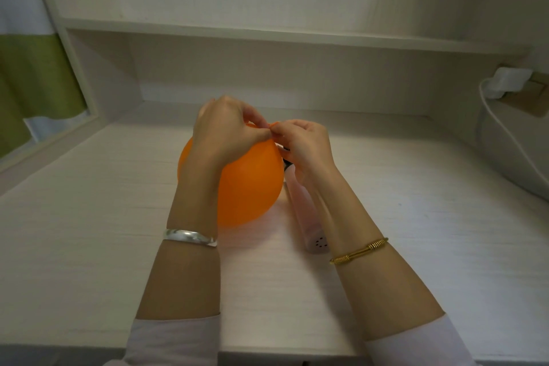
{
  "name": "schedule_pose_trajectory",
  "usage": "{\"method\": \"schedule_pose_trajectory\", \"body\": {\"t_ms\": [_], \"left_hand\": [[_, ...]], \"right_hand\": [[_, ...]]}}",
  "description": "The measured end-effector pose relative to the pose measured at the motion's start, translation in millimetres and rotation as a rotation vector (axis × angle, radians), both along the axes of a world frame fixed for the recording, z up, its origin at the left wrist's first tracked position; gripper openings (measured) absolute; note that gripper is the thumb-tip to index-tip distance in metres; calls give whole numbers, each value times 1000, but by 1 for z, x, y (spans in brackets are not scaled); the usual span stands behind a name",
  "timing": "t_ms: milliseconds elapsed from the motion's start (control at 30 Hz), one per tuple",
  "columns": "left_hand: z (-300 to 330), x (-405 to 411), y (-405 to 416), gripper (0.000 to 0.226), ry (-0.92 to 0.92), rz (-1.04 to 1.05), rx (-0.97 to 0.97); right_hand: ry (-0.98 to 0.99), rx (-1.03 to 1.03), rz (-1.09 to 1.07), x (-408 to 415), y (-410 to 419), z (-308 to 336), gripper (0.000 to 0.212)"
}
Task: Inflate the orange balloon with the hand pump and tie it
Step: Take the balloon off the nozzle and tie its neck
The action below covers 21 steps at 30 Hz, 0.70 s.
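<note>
Two hands meet at the far end of the balloon, which is full and round and sits low over the desk, at its middle. On the balloon's left side the left hand arches over the top, its fingers curled and pinching the neck. Just right of that, the right hand pinches the same short orange neck with thumb and forefinger. The pump lies flat on the desk just right of the balloon, under the right forearm.

The knot does not look finished. If either pinch slackens while the neck is stretched or looped, air would likely rush out and the balloon shrink. A hard pull or a nail against the taut skin could burst it.
</note>
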<state>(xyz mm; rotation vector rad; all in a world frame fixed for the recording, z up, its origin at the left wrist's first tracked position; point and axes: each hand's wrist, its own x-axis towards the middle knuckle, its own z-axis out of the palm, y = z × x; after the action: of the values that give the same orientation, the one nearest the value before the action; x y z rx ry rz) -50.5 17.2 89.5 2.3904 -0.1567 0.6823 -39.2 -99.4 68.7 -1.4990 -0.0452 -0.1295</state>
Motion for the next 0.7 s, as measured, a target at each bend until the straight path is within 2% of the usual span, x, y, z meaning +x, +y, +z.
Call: {"method": "schedule_pose_trajectory", "body": {"t_ms": [167,333,433,700], "left_hand": [[0,0,2,18,7,-34,-60],[1,-3,6,13,43,-96,-92],[3,-6,8,6,65,-152,-134],[5,-10,13,5,114,-225,-177]], "right_hand": [[34,84,104,2,-3,1,13],[150,282,228,5,-5,-1,19],[223,311,268,6,-7,-1,17],[291,311,348,7,-13,0,13]]}}
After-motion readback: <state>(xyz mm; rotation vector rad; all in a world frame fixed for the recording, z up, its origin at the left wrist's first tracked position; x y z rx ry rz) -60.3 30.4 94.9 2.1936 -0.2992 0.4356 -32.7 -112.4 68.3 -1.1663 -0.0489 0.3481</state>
